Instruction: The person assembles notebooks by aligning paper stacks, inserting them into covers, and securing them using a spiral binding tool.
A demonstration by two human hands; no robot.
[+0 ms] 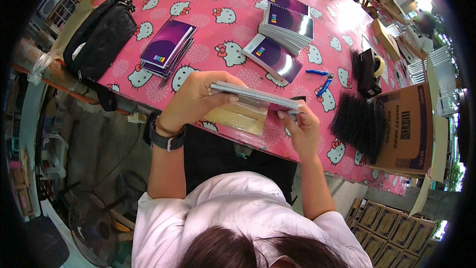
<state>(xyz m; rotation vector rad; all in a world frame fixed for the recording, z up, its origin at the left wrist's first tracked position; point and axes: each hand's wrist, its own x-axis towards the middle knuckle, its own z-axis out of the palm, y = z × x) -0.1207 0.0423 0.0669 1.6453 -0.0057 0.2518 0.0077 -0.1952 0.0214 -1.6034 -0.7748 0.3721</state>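
A small memo pad (258, 95), seen nearly edge-on, is held level above the table's near edge. My left hand (198, 100) grips its left end, thumb along the near side and fingers behind. The right end is pinched by my right hand (301, 125), with the thumb in front. Its cover is mostly turned out of sight. Beyond it lie a fanned stack of purple memo pads (285, 27) and another purple pad (272, 58). To the left is a pile of spiral-bound purple memo pads (168, 44).
Blue cutting pliers (323, 80) lie right of my hands. A heap of black spiral coils (354, 124) sits against an open cardboard box (404, 124). A tape dispenser (368, 74) stands behind it. A black bag (101, 37) rests at the left edge of the pink table (208, 39).
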